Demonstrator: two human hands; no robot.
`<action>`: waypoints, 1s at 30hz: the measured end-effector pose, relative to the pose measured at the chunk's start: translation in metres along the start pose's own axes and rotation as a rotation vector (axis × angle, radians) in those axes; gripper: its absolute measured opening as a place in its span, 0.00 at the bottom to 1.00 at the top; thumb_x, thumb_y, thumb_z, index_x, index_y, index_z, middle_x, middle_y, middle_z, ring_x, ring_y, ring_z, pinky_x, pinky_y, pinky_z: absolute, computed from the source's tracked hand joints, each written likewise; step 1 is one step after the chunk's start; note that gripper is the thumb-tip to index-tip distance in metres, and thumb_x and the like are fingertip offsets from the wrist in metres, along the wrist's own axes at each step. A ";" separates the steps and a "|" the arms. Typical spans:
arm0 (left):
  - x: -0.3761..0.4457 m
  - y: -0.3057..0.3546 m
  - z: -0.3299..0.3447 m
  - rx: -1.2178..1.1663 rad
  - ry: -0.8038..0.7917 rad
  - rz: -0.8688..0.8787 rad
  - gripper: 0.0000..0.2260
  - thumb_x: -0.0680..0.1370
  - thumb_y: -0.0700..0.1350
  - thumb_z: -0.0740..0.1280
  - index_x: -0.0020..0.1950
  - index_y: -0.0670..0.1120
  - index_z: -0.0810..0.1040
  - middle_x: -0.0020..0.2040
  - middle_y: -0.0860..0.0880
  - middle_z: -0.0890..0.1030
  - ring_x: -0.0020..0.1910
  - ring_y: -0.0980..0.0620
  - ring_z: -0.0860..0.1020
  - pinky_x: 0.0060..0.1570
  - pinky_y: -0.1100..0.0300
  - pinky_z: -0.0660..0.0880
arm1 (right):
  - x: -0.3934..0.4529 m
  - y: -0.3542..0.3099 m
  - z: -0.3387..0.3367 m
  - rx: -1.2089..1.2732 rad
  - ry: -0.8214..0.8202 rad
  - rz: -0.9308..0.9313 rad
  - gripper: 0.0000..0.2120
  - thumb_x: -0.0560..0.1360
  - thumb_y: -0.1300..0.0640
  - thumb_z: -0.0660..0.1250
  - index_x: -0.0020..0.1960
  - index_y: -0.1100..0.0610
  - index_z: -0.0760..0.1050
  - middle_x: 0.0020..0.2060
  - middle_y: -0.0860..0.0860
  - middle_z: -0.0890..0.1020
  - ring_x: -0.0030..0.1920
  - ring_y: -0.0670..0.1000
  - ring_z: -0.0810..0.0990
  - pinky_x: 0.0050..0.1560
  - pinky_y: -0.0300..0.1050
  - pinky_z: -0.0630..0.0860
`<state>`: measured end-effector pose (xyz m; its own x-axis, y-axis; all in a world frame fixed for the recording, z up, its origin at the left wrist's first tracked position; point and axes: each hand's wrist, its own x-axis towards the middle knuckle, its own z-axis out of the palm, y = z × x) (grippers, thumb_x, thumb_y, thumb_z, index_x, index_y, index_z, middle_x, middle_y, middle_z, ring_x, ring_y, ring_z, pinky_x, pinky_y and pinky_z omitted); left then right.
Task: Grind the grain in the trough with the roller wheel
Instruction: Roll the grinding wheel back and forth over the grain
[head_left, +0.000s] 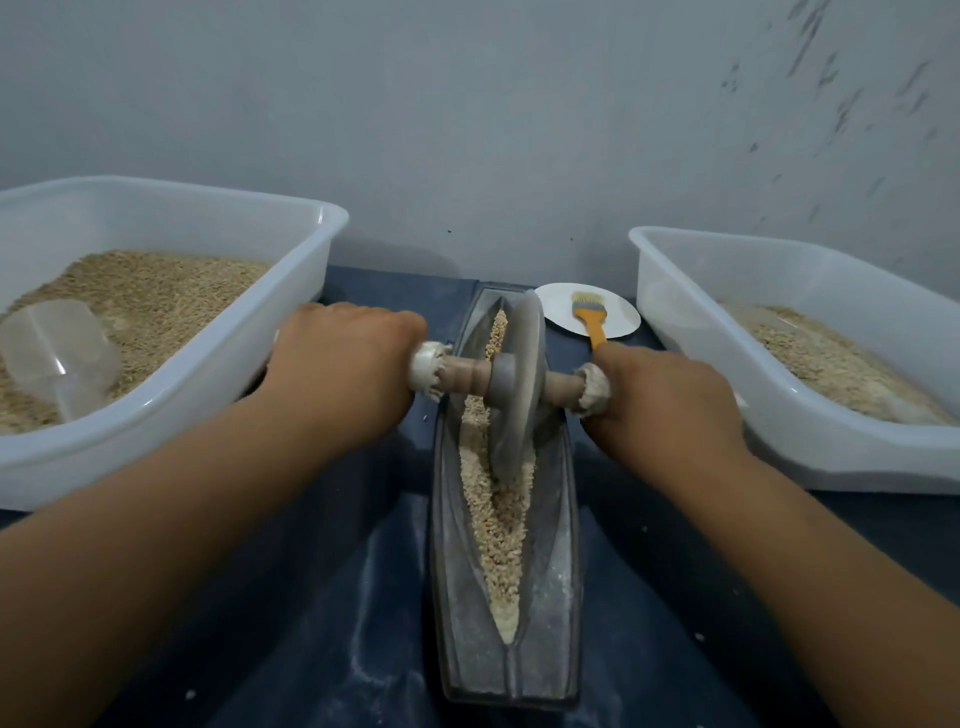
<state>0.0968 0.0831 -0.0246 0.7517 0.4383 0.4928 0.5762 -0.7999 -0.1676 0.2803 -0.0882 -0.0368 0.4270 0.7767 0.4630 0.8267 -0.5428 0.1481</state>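
Head cam had you mid-stroke: left hand (343, 364) wrapped round the left end of the axle, right hand (665, 400) wrapped round the right end, fingers clenched on the handles on both sides. The roller wheel (519, 384) stood on edge in the trough (452, 597), a bit past the middle toward the far end, and the trough ran lengthwise down the centre of the desk (322, 623) between the two tubs. The grain (501, 540) on the near side still looked mostly whole, with only a little fine powder at the near tip.

So my guess was plenty of grinding left. Tips: you wanted even downward pressure from both hands so the wheel didn't lean, long strokes all the way back to that near tip, and slower turns at the ends so nothing jumped the rim. The left tub (171, 395) sat close to your wrist, so elbows in.
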 end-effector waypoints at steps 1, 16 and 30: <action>0.008 -0.001 0.005 -0.015 -0.013 -0.018 0.11 0.70 0.47 0.67 0.35 0.53 0.64 0.30 0.54 0.70 0.31 0.51 0.70 0.34 0.58 0.63 | 0.010 0.002 0.005 0.005 0.015 0.002 0.06 0.69 0.51 0.65 0.41 0.49 0.68 0.33 0.48 0.77 0.32 0.55 0.71 0.31 0.44 0.61; 0.042 -0.005 0.028 -0.004 -0.029 -0.065 0.12 0.70 0.49 0.70 0.37 0.54 0.66 0.30 0.54 0.67 0.32 0.50 0.71 0.37 0.56 0.66 | 0.052 0.010 0.023 -0.038 0.031 -0.014 0.05 0.69 0.51 0.65 0.43 0.50 0.73 0.29 0.47 0.71 0.32 0.56 0.72 0.30 0.42 0.61; -0.006 0.008 -0.002 0.081 -0.002 -0.030 0.11 0.72 0.46 0.66 0.38 0.53 0.64 0.30 0.54 0.63 0.34 0.50 0.67 0.37 0.57 0.62 | -0.009 -0.002 -0.003 -0.040 -0.024 0.010 0.09 0.71 0.51 0.65 0.40 0.48 0.64 0.30 0.46 0.69 0.31 0.53 0.71 0.30 0.45 0.64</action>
<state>0.0961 0.0737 -0.0272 0.7341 0.4624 0.4973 0.6228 -0.7504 -0.2215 0.2742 -0.0948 -0.0386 0.4445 0.7780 0.4441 0.8069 -0.5630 0.1788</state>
